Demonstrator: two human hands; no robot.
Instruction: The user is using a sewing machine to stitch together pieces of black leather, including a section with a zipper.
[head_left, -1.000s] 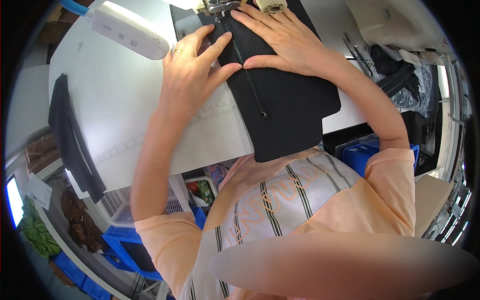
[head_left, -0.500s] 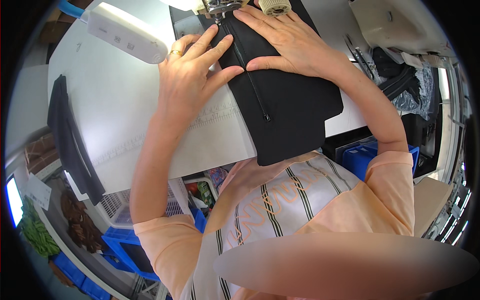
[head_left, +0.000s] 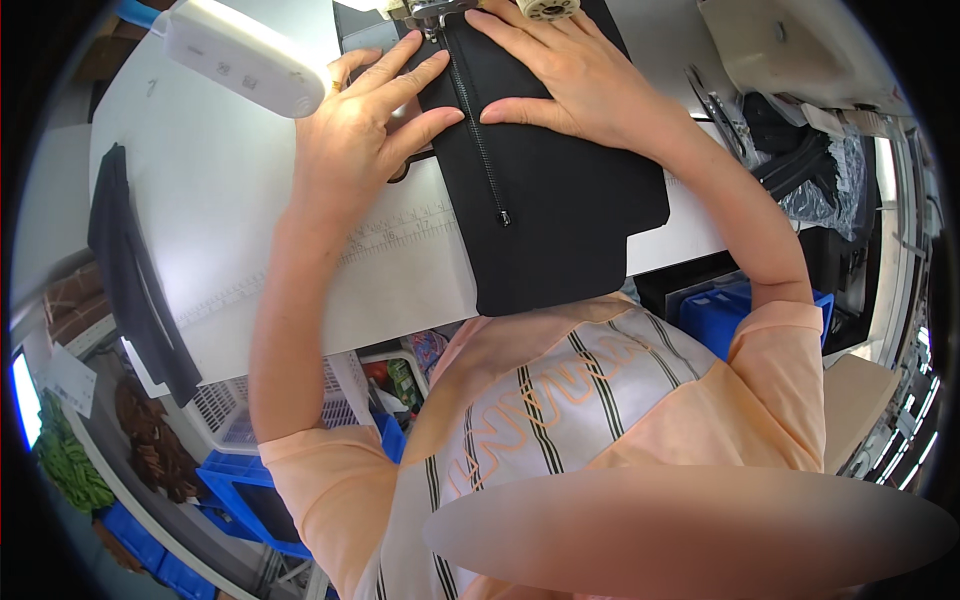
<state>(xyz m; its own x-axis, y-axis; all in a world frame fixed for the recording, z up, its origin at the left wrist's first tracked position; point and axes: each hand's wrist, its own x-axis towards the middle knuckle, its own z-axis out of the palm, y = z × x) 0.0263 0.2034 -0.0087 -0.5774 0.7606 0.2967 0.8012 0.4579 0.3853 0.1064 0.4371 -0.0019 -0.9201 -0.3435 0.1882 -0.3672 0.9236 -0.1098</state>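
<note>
Black cloth [head_left: 560, 190] lies flat on the white desk [head_left: 410, 260], its far end under the sewing machine [head_left: 432, 12] and its near end at the desk's front edge, close to the person's shirt [head_left: 560, 390]. A dark zipper [head_left: 477, 140] runs along it, with the zip pull [head_left: 504, 217] at the end nearer the body. The left hand [head_left: 350, 130] is spread palm down: its thumb and index fingertips rest on the cloth's left margin, beside the zipper, and it pinches nothing. The right hand [head_left: 585, 80] is spread too, lying over the cloth on the other side, with its thumb near the teeth and its long fingers reaching close to the needle area. The thumbs are apart. The cloth looks light and soft, with enough body to lie smooth; it should slide easily over the slick desk, while the zipper probably makes a stiffer line down it. Light, flat pressure on both sides of the teeth seems the best hold, clear of the needle, since pinching could pucker the fabric. To the left, a dark strip of cloth [head_left: 135, 270] hangs over the desk's edge.
</note>
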